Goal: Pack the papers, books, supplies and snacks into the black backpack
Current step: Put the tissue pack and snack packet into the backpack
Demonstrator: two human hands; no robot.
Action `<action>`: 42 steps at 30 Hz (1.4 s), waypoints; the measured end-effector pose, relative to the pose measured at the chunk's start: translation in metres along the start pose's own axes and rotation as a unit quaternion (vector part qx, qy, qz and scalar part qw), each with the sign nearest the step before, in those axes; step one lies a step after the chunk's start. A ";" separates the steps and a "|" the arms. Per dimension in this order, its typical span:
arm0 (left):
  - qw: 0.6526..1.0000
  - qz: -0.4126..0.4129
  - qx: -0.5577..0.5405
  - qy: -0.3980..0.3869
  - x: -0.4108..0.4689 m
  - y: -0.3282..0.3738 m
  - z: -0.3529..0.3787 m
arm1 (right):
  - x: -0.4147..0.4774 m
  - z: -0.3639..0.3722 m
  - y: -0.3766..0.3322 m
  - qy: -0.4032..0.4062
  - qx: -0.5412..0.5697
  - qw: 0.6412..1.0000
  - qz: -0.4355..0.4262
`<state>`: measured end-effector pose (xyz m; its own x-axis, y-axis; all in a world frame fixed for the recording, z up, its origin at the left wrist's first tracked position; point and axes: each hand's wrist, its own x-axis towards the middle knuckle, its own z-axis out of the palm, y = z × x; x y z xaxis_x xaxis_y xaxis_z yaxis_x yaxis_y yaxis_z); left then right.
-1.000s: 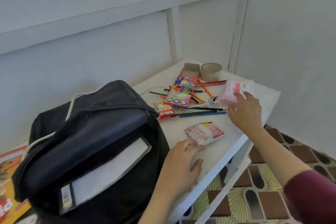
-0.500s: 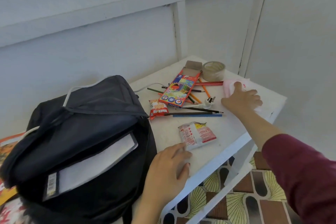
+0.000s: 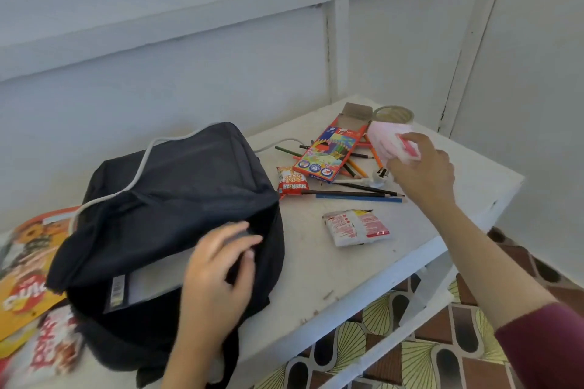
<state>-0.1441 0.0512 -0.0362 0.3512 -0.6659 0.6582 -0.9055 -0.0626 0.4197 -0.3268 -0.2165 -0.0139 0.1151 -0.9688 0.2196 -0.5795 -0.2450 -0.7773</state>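
left hand (image 3: 218, 265): motion-blurred, fingers curled over the rim of the bag's opening, gripping the fabric.
black backpack (image 3: 177, 186): near-left of the white table (image 3: 347, 268), mouth open toward the viewer; a pale sheet (image 3: 151, 278) shows inside, the rest is hidden in shadow.
printed covers (image 3: 28, 262): under and left of the bag, cut off by the frame edge.
red-and-white sachet (image 3: 355, 227): lies alone, with bare tabletop between it and the front edge.
right hand (image 3: 423, 174): fingers and thumb closed round a pink packet (image 3: 388, 142); label unreadable.
loose pencils (image 3: 357, 196), small snack pack (image 3: 290, 181), open pencil box (image 3: 331, 151): clustered mid-table.
tape roll (image 3: 393, 114): far edge, partly behind the packet.
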 end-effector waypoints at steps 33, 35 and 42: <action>0.991 -0.039 0.067 -0.108 0.064 -0.155 -0.161 | -0.237 0.139 -0.130 -0.168 0.032 0.932 -0.321; 0.990 0.009 0.080 -0.117 0.066 -0.160 -0.163 | -0.240 0.154 -0.141 -0.188 -0.001 0.932 -0.310; 0.983 0.087 0.076 -0.145 0.066 -0.178 -0.168 | -0.248 0.198 -0.185 -0.189 -0.068 0.945 -0.257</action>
<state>0.0801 0.1428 0.0375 0.1257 -0.8593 0.4959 -0.9786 -0.0252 0.2044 -0.0886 0.0620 -0.0416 0.6742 -0.6741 0.3016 -0.4649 -0.7048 -0.5359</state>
